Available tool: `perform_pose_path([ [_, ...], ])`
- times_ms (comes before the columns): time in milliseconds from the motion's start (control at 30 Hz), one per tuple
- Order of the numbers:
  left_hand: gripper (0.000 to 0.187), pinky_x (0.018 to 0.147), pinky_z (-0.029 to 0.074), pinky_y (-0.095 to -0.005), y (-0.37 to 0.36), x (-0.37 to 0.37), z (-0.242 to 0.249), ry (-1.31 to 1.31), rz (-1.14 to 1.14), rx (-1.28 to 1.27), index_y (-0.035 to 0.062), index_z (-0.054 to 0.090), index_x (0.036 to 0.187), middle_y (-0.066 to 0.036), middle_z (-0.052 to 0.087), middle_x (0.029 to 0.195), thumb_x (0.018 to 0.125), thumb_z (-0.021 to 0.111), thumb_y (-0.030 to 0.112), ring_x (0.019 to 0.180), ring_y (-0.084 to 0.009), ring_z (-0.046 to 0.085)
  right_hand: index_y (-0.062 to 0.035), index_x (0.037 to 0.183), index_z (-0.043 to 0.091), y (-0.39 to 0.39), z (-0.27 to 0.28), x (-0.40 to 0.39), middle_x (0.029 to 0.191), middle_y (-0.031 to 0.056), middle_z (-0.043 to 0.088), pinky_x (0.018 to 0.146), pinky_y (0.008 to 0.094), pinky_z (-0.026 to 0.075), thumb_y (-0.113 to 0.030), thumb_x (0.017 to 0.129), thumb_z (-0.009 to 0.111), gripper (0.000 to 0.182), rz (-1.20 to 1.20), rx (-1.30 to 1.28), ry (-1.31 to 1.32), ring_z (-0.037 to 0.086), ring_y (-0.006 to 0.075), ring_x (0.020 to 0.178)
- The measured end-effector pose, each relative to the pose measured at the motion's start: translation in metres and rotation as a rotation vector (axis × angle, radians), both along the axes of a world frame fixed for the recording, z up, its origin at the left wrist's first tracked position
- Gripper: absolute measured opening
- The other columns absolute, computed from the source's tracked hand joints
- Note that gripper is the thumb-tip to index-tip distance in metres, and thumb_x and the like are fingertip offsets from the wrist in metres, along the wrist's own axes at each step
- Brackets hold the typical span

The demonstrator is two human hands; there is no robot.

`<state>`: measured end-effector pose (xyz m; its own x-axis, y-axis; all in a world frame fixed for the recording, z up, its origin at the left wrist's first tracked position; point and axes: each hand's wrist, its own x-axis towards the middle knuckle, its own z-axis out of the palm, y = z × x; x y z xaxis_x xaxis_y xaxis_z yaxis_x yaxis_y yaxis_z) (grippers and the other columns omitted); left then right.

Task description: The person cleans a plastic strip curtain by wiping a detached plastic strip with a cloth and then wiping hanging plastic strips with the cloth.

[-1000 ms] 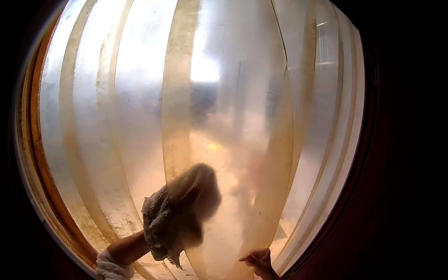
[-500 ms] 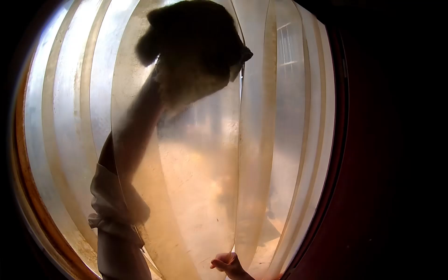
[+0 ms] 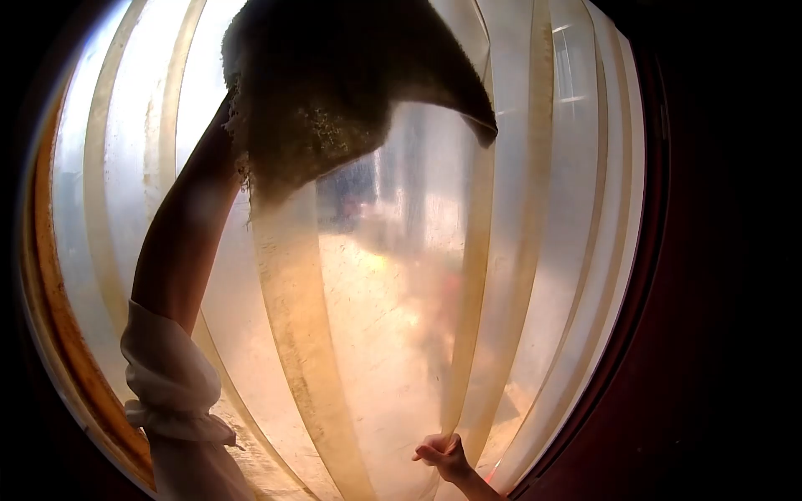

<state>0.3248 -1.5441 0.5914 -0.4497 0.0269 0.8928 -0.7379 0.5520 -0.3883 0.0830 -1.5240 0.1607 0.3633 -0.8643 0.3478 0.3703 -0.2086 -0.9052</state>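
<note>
My left arm reaches up at the left, its pale sleeve pushed to about the elbow. A dark, shaggy towel (image 3: 326,92) with a frayed edge covers my left hand at the top, so the fingers are hidden. The towel lies over a clear plastic curtain strip (image 3: 393,334), one corner spreading to the right. Low down, my right hand (image 3: 444,456) is closed in a fist at the lower part of the strip, pinching its edge. Smears and specks mark the strip.
Several overlapping translucent strips (image 3: 568,250) hang on both sides, with yellowish bands. An orange-brown door frame (image 3: 38,292) curves along the left, a dark frame edge (image 3: 656,209) along the right. Bright light and blurred ground show through the plastic.
The towel has shifted and spread out, its corner reaching farther right. My left forearm, seen through a strip before, is now in front of it. Strips and right hand appear farther right.
</note>
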Motion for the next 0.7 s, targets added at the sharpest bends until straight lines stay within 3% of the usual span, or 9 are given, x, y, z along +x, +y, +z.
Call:
perform_pose_path([
  [200, 0.054, 0.087, 0.046, -0.0329, -0.039, 0.005, 0.087, 0.346, -0.01, -0.07, 0.003, 0.047, 0.124, -0.009, 0.054, 0.117, 0.074, 0.066, 0.004, 0.108, -0.0187, 0.052, -0.0005, 0.071, 0.068, 0.01, 0.015, -0.005, 0.063, 0.0002, 0.063, 0.053, 0.0202, 0.038, -0.019, 0.086, 0.067, 0.024, -0.272, -0.071, 0.117, 0.049, 0.0035, 0.057],
  [233, 0.054, 0.086, 0.046, -0.0325, -0.039, 0.0, 0.084, 0.349, -0.049, -0.061, 0.0031, 0.048, 0.124, -0.009, 0.054, 0.117, 0.074, 0.067, 0.004, 0.107, -0.0184, 0.053, -0.0005, 0.071, 0.068, 0.008, 0.017, -0.002, 0.063, 0.0002, 0.063, 0.053, 0.0202, 0.038, -0.019, 0.086, 0.067, 0.024, -0.275, -0.071, 0.105, 0.049, 0.0035, 0.057],
  [300, 0.053, 0.085, 0.048, -0.0318, -0.035, -0.006, 0.067, 0.369, -0.138, -0.031, 0.0033, 0.048, 0.124, -0.008, 0.055, 0.116, 0.074, 0.068, 0.005, 0.106, -0.0179, 0.053, -0.0009, 0.065, 0.067, 0.006, 0.013, -0.001, 0.051, -0.0026, 0.051, 0.047, 0.0217, 0.032, -0.018, 0.083, 0.068, 0.024, -0.377, -0.095, 0.086, 0.04, 0.0041, 0.048],
  [500, 0.053, 0.081, 0.051, -0.0297, -0.022, -0.017, -0.029, 0.534, -0.65, 0.378, 0.0038, 0.049, 0.123, -0.008, 0.056, 0.114, 0.075, 0.072, 0.008, 0.104, -0.0161, 0.055, -0.0006, 0.065, 0.067, 0.011, 0.01, 0.0, 0.049, -0.0034, 0.049, 0.046, 0.021, 0.029, -0.017, 0.082, 0.069, 0.024, -0.449, -0.127, 0.03, 0.038, 0.0037, 0.046],
  [633, 0.052, 0.079, 0.053, -0.0283, -0.014, -0.006, -0.151, 0.794, -1.026, 0.901, 0.0041, 0.05, 0.122, -0.007, 0.057, 0.112, 0.076, 0.074, 0.011, 0.102, -0.015, 0.057, -0.0015, 0.066, 0.066, 0.005, 0.0, 0.0, 0.054, -0.0022, 0.057, 0.051, 0.0205, 0.035, -0.019, 0.083, 0.07, 0.025, -0.435, -0.076, 0.086, 0.045, 0.0032, 0.053],
  [667, 0.041, 0.083, 0.05, -0.03, -0.014, 0.004, -0.188, 0.764, -1.037, 1.03, 0.0041, 0.053, 0.118, -0.005, 0.059, 0.106, 0.081, 0.069, 0.009, 0.097, -0.0141, 0.057, -0.0015, 0.066, 0.066, 0.005, 0.0, 0.0, 0.054, -0.0022, 0.057, 0.051, 0.0205, 0.035, -0.019, 0.083, 0.07, 0.025, -0.434, -0.07, 0.085, 0.045, 0.0032, 0.053],
  [700, 0.038, 0.082, 0.05, -0.0294, -0.013, 0.005, -0.221, 0.713, -0.871, 0.874, 0.0041, 0.055, 0.115, -0.004, 0.059, 0.103, 0.081, 0.07, 0.01, 0.094, -0.0132, 0.057, -0.0016, 0.066, 0.066, 0.005, 0.0, 0.001, 0.055, -0.0023, 0.057, 0.051, 0.0205, 0.036, -0.019, 0.083, 0.07, 0.025, -0.448, -0.088, 0.081, 0.045, 0.0033, 0.053],
])
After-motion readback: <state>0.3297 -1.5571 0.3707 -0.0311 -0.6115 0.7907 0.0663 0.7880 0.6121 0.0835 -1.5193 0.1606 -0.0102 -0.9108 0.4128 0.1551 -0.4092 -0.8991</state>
